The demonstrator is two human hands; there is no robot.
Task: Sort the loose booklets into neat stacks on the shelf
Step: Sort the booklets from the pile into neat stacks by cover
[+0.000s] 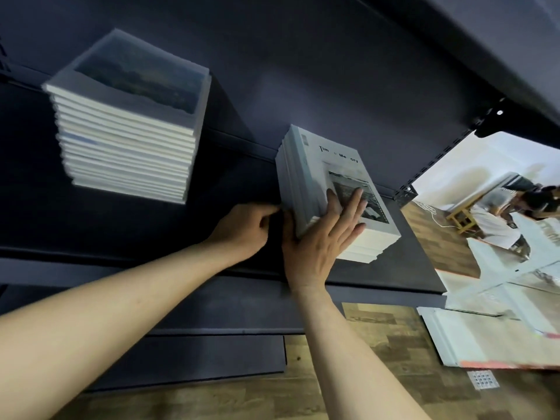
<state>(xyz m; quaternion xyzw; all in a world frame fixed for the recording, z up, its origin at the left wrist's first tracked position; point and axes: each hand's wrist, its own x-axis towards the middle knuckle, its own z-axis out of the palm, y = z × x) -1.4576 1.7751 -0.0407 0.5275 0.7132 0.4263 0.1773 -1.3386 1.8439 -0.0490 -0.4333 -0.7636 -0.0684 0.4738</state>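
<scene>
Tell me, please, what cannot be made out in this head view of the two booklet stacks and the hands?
- Right stack: part of the cover photo is hidden under the right hand.
- Its title: partly illegible from glare.
- Left hand: fingertips hidden by curled fingers, at the stack's edge.
- Left stack: motion-blurred, so the cover picture is unclear.

Two stacks of booklets stand on one dark shelf (pixel 409 262): a tall stack (pixel 127 140) on the left and a shorter stack (pixel 330 189) on the right. How many booklets each holds cannot be told exactly. Two hands are in view, the left hand (pixel 245 228) and the right hand (pixel 321 241).
</scene>
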